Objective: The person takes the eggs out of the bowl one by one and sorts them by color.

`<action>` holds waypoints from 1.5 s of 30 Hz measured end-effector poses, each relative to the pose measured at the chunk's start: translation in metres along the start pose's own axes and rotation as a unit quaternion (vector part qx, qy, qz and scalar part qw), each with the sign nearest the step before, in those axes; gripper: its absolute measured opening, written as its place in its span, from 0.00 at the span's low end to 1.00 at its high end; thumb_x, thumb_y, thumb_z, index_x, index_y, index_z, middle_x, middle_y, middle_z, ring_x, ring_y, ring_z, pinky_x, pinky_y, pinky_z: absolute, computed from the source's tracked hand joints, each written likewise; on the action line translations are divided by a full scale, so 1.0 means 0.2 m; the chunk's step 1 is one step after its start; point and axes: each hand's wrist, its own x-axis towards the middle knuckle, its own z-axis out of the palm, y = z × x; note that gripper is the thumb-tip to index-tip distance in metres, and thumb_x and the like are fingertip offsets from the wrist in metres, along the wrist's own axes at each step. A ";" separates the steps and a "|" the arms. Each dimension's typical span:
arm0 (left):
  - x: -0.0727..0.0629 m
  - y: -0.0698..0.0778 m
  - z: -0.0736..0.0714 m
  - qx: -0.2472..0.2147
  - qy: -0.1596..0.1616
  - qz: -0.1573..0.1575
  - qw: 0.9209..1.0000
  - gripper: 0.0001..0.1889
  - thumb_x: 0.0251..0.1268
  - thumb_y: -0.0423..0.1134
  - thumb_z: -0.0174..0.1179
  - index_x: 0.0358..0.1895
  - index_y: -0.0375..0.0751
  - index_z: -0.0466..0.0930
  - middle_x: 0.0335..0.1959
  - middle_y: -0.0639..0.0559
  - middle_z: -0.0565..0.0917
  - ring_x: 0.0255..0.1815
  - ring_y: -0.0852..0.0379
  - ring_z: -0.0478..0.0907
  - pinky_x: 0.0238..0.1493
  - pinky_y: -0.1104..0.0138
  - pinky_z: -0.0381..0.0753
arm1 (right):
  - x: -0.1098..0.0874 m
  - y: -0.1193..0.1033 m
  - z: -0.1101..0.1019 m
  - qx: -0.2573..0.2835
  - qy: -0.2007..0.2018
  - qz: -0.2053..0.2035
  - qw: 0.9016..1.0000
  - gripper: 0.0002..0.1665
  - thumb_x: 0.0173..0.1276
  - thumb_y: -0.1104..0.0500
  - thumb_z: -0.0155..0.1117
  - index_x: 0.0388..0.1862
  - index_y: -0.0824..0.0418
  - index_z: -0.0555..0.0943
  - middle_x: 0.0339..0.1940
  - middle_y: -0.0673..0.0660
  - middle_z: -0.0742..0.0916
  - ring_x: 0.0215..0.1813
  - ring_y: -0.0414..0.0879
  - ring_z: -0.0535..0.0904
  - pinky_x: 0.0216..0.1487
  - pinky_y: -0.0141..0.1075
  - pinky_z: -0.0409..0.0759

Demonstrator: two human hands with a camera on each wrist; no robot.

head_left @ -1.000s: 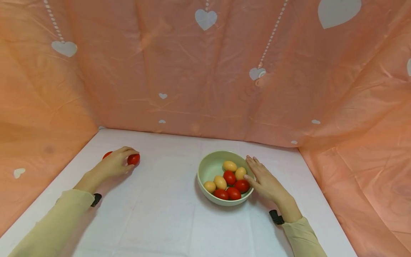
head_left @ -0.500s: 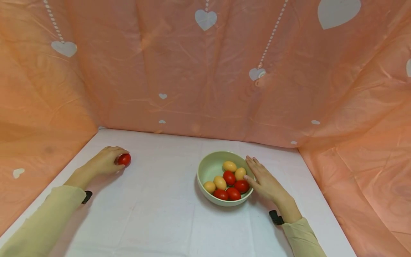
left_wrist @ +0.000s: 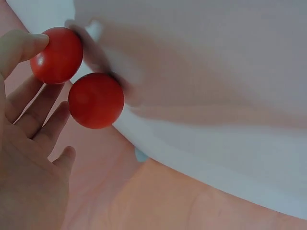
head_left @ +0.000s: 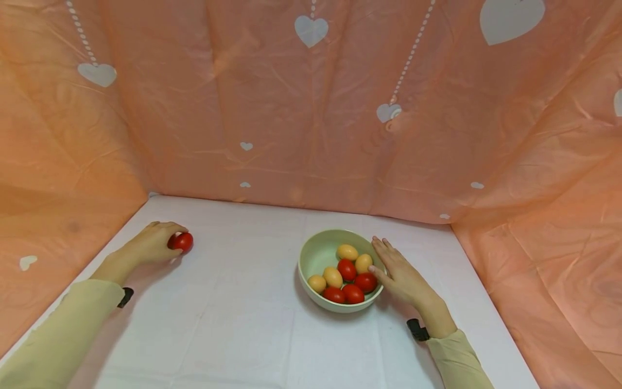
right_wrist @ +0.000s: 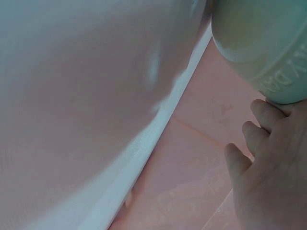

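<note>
My left hand (head_left: 154, 242) is at the table's left side, thumb and fingers around a red cherry tomato (left_wrist: 57, 56). A second red cherry tomato (left_wrist: 96, 100) lies right against it in the left wrist view, by the ring and little fingers. In the head view the hand hides part of the pair. My right hand (head_left: 402, 275) rests against the right side of a pale green bowl (head_left: 311, 254), fingers straight along its outside and thumb tip over the rim. Inside lie several red cherry tomatoes (head_left: 347, 269) and several pale yellow oval pieces (head_left: 332, 277).
A white cloth covers the table (head_left: 233, 324). Orange-pink sheeting (head_left: 272, 108) with white hearts hangs at the back and both sides. A black band (head_left: 418, 329) sits on each wrist.
My left hand has moved left along the table with its red tomato, toward the other one. The right hand and the bowl have stayed in place.
</note>
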 end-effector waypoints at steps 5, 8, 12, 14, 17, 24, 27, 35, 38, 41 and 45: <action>0.00 -0.01 -0.01 0.000 -0.006 -0.005 1.000 0.24 0.56 0.34 0.72 0.56 0.26 0.80 0.54 0.28 0.82 0.54 0.28 0.76 0.58 0.34 0.73 | 0.00 0.00 0.00 0.000 0.002 -0.002 1.000 0.44 0.81 0.43 0.55 0.84 0.65 0.55 0.85 0.62 0.61 0.85 0.64 0.49 0.81 0.62 0.50; 0.00 -0.01 -0.01 0.001 -0.003 -0.001 1.000 0.24 0.56 0.34 0.72 0.55 0.26 0.81 0.53 0.29 0.83 0.53 0.29 0.77 0.58 0.34 0.73 | 0.00 0.00 0.00 0.001 0.002 -0.002 1.000 0.44 0.81 0.44 0.55 0.84 0.65 0.56 0.85 0.63 0.61 0.85 0.64 0.50 0.81 0.62 0.51; 0.01 -0.01 -0.01 0.004 0.003 0.009 1.000 0.24 0.54 0.33 0.73 0.54 0.26 0.81 0.52 0.29 0.84 0.52 0.29 0.78 0.59 0.34 0.72 | 0.00 0.00 0.00 0.001 0.003 -0.003 1.000 0.44 0.81 0.44 0.55 0.84 0.65 0.56 0.85 0.63 0.61 0.85 0.64 0.50 0.80 0.63 0.51; 0.01 -0.01 -0.01 0.005 0.003 0.011 1.000 0.24 0.54 0.33 0.74 0.54 0.25 0.81 0.52 0.29 0.83 0.53 0.29 0.78 0.59 0.33 0.72 | 0.00 0.00 0.00 0.001 0.003 -0.002 1.000 0.44 0.81 0.43 0.55 0.84 0.65 0.56 0.85 0.63 0.61 0.85 0.64 0.50 0.80 0.63 0.51; 0.01 0.00 0.00 0.004 0.006 0.015 1.000 0.24 0.55 0.33 0.73 0.54 0.26 0.81 0.53 0.29 0.83 0.54 0.29 0.78 0.60 0.34 0.72 | 0.00 0.00 0.00 -0.001 0.002 -0.001 1.000 0.44 0.82 0.43 0.54 0.84 0.65 0.56 0.85 0.63 0.61 0.85 0.64 0.50 0.80 0.63 0.51; 0.00 0.05 0.01 -0.013 0.019 0.023 0.999 0.24 0.58 0.33 0.72 0.58 0.27 0.80 0.58 0.29 0.81 0.59 0.27 0.75 0.63 0.35 0.71 | 0.00 0.01 0.00 -0.004 0.001 -0.001 1.000 0.44 0.81 0.43 0.54 0.84 0.64 0.56 0.85 0.62 0.61 0.85 0.63 0.50 0.80 0.63 0.51; 0.01 0.09 0.02 -0.027 0.023 0.022 0.999 0.25 0.60 0.32 0.71 0.60 0.27 0.79 0.60 0.30 0.80 0.61 0.28 0.73 0.64 0.36 0.71 | 0.00 0.01 0.00 -0.003 0.001 0.000 1.000 0.44 0.81 0.43 0.54 0.84 0.64 0.56 0.85 0.62 0.61 0.85 0.63 0.50 0.80 0.63 0.51; 0.05 0.22 0.07 -0.035 0.069 0.056 0.995 0.22 0.67 0.34 0.67 0.62 0.30 0.80 0.62 0.34 0.80 0.65 0.30 0.74 0.67 0.38 0.70 | 0.01 0.01 0.01 -0.002 -0.003 0.005 1.000 0.44 0.82 0.42 0.53 0.85 0.63 0.54 0.85 0.61 0.60 0.85 0.62 0.49 0.81 0.61 0.50; 0.08 0.29 0.08 -0.051 0.072 0.060 0.994 0.22 0.70 0.35 0.66 0.64 0.31 0.78 0.64 0.35 0.79 0.68 0.32 0.73 0.69 0.39 0.69 | 0.01 0.01 0.01 -0.003 -0.002 0.003 1.000 0.44 0.82 0.42 0.53 0.85 0.63 0.54 0.85 0.61 0.60 0.85 0.62 0.49 0.81 0.62 0.50; 0.11 0.35 0.11 -0.072 0.071 0.060 0.993 0.23 0.71 0.34 0.65 0.66 0.32 0.77 0.66 0.37 0.78 0.69 0.33 0.73 0.70 0.40 0.69 | 0.01 0.01 0.01 -0.003 0.000 0.001 1.000 0.44 0.82 0.42 0.54 0.85 0.63 0.55 0.85 0.62 0.60 0.85 0.63 0.49 0.81 0.62 0.50; 0.15 0.44 0.14 -0.090 0.076 0.063 0.991 0.24 0.70 0.34 0.66 0.68 0.34 0.76 0.67 0.40 0.77 0.63 0.37 0.78 0.66 0.42 0.75 | 0.00 0.01 0.01 -0.002 0.001 -0.001 1.000 0.44 0.82 0.43 0.54 0.85 0.64 0.55 0.85 0.62 0.60 0.85 0.63 0.50 0.81 0.62 0.51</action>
